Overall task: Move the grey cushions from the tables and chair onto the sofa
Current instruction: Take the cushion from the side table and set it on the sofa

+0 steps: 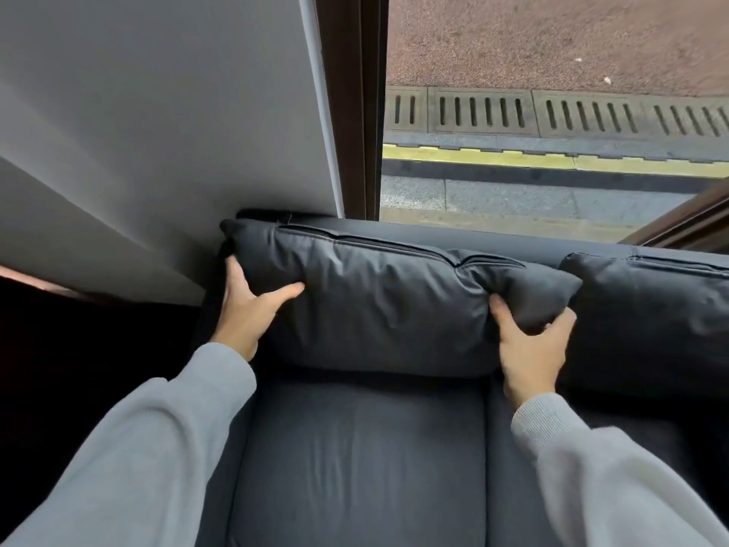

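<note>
A large dark grey fabric cushion (378,302) stands upright against the back of the dark grey upholstered sofa (355,459), at its far left end. The left hand (248,309) grips its left edge, thumb across the front; the right hand (532,349) pinches its lower right corner. A second dark grey cushion (651,321) sits just right.

A plain white wall (150,112) is seen upper left, w/ a dark brown window frame (355,104) beside it. Thru the glass, reddish pavement (552,37), a slotted drain grate (481,112) & a yellow kerb strip (513,157) are shown in flat daylight.
</note>
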The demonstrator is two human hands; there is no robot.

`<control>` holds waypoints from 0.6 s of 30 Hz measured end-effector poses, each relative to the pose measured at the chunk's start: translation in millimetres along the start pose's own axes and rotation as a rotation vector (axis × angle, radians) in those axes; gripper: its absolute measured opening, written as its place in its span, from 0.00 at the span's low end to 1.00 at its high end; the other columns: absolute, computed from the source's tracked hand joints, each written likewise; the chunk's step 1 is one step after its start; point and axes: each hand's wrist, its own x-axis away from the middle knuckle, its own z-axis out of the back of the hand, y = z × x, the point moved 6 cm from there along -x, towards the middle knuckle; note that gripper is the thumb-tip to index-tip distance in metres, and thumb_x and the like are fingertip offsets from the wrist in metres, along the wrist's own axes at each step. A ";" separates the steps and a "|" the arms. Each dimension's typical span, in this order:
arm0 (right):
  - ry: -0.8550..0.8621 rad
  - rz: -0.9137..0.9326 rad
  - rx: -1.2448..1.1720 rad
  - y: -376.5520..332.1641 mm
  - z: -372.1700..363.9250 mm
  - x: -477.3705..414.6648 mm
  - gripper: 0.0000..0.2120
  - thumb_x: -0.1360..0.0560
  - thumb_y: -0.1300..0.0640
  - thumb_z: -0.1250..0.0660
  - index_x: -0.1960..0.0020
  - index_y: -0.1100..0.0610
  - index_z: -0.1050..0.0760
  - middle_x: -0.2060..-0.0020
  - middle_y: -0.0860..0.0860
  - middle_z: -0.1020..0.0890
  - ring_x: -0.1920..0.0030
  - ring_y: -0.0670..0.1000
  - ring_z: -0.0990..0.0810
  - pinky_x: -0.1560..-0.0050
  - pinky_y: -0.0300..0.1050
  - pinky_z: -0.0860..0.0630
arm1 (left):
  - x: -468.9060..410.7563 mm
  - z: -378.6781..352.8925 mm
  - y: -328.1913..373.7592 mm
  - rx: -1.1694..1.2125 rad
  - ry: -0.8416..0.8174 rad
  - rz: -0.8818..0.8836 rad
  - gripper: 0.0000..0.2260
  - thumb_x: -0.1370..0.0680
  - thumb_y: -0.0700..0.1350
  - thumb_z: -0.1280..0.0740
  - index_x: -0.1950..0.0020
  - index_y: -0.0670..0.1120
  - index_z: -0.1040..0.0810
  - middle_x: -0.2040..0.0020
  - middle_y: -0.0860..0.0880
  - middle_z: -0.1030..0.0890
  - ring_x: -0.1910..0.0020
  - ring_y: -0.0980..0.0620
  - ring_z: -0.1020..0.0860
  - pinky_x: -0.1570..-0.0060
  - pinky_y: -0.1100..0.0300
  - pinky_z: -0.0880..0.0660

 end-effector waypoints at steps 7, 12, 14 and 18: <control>-0.124 -0.091 0.271 8.4 -8.8 -21.4 0.51 0.36 0.31 0.22 0.25 0.56 0.40 0.30 0.62 0.24 0.31 0.63 0.25 0.37 0.49 0.31 | -6.7 -4.8 -17.3 -0.121 0.007 0.046 0.60 0.40 0.62 0.19 0.17 0.59 0.52 0.18 0.55 0.42 0.21 0.48 0.37 0.26 0.41 0.35; -0.255 -0.184 0.387 0.1 0.1 -24.7 0.62 0.35 0.31 0.22 0.18 0.61 0.48 0.24 0.61 0.30 0.26 0.63 0.29 0.29 0.51 0.32 | 4.9 -0.5 -8.1 -0.354 -0.019 0.079 0.53 0.32 0.64 0.23 0.17 0.52 0.50 0.19 0.46 0.38 0.22 0.43 0.36 0.26 0.42 0.34; -0.293 -0.196 0.387 -11.8 6.7 -10.8 0.59 0.31 0.33 0.23 0.17 0.60 0.51 0.23 0.61 0.32 0.25 0.63 0.31 0.28 0.51 0.33 | 28.0 1.4 2.9 -0.515 -0.085 0.071 0.51 0.27 0.65 0.27 0.16 0.47 0.53 0.18 0.42 0.40 0.21 0.41 0.39 0.23 0.44 0.40; -0.358 -0.049 0.551 -61.1 38.9 32.0 0.54 0.24 0.38 0.28 0.16 0.59 0.58 0.21 0.62 0.35 0.23 0.65 0.34 0.25 0.54 0.37 | 95.5 -4.6 45.7 -0.851 -0.266 -0.070 0.46 0.21 0.65 0.36 0.16 0.44 0.57 0.16 0.42 0.49 0.18 0.39 0.49 0.21 0.44 0.48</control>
